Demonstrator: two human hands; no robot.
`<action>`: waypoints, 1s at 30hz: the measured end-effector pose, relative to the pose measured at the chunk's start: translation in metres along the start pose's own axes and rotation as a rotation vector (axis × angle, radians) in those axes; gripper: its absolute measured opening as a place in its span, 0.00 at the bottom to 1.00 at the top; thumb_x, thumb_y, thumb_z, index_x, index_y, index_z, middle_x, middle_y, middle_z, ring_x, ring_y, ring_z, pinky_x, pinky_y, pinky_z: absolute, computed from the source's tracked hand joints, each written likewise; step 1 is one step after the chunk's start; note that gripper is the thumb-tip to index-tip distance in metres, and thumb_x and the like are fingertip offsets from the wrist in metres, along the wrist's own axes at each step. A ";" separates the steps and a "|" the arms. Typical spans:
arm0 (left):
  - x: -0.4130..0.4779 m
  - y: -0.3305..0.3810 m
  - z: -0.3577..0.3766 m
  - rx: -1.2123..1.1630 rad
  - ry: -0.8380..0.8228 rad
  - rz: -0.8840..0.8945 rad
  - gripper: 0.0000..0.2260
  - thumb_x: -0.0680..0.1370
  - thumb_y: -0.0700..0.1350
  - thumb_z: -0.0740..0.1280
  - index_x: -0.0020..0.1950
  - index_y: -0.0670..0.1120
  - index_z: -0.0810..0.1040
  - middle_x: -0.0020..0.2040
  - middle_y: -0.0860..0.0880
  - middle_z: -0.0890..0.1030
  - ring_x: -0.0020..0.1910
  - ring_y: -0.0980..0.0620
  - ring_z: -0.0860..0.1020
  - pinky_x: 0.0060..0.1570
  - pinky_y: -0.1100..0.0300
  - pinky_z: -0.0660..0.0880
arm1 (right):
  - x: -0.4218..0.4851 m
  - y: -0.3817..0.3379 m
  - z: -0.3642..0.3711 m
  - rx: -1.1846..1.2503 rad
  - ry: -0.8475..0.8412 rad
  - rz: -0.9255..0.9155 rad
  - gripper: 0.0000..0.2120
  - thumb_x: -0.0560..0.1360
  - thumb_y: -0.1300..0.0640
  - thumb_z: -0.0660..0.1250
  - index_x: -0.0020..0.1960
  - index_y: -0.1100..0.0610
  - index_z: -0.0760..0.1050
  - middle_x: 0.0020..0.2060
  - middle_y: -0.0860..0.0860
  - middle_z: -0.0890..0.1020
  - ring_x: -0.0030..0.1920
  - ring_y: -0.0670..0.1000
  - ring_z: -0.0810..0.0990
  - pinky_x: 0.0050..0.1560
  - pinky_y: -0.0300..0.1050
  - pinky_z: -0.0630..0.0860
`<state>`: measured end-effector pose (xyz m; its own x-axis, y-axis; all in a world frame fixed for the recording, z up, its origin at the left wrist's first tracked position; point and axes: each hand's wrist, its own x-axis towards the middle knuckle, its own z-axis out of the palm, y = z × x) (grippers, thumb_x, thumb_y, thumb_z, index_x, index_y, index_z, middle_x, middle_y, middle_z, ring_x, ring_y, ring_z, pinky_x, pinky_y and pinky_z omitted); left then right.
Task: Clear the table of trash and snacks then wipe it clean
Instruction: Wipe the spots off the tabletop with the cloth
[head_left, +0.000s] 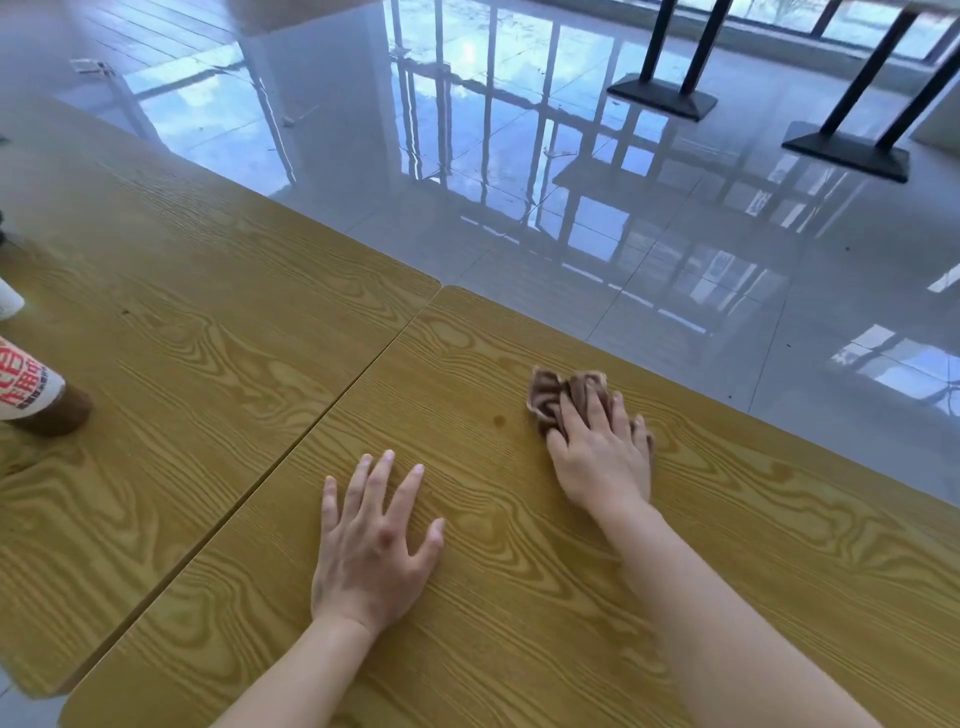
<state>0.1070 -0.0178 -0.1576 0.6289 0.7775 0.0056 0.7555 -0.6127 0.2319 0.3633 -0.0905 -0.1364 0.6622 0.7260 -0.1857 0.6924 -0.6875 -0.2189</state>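
Observation:
A crumpled brown cloth (551, 396) lies on the right wooden table (519, 597), near its far edge. My right hand (602, 452) presses flat on top of the cloth, fingers spread over it. My left hand (371, 540) rests palm down on the same table with fingers apart, holding nothing. A small dark spot (500, 421) marks the wood just left of the cloth.
A second wooden table (182, 322) joins on the left along a narrow seam. At its left edge stands a bottle (36, 395) with a white and red label and brown base. Beyond the far edge is a glossy tiled floor with black table bases (847, 150).

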 end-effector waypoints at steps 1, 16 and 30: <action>0.000 -0.001 0.001 -0.006 0.010 -0.026 0.28 0.76 0.64 0.54 0.74 0.55 0.66 0.78 0.46 0.61 0.78 0.46 0.52 0.74 0.36 0.48 | 0.012 -0.012 0.000 -0.002 -0.020 0.016 0.28 0.80 0.38 0.42 0.79 0.39 0.43 0.79 0.44 0.39 0.79 0.54 0.36 0.77 0.58 0.36; 0.001 -0.001 0.003 0.036 -0.028 -0.025 0.27 0.78 0.60 0.51 0.76 0.52 0.63 0.78 0.43 0.60 0.78 0.42 0.51 0.73 0.34 0.46 | 0.055 -0.044 0.000 0.021 -0.002 -0.002 0.29 0.79 0.40 0.43 0.79 0.39 0.44 0.80 0.47 0.42 0.79 0.55 0.37 0.76 0.61 0.38; -0.001 -0.002 0.001 -0.112 0.048 -0.044 0.27 0.77 0.58 0.52 0.73 0.47 0.66 0.74 0.43 0.64 0.77 0.44 0.56 0.75 0.38 0.45 | 0.055 0.002 -0.009 -0.025 -0.003 0.192 0.27 0.80 0.39 0.41 0.78 0.37 0.44 0.80 0.46 0.42 0.79 0.58 0.40 0.76 0.63 0.40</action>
<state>0.1047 -0.0178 -0.1587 0.5843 0.8106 0.0389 0.7551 -0.5607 0.3397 0.4032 -0.0523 -0.1381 0.7820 0.5816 -0.2241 0.5605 -0.8135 -0.1550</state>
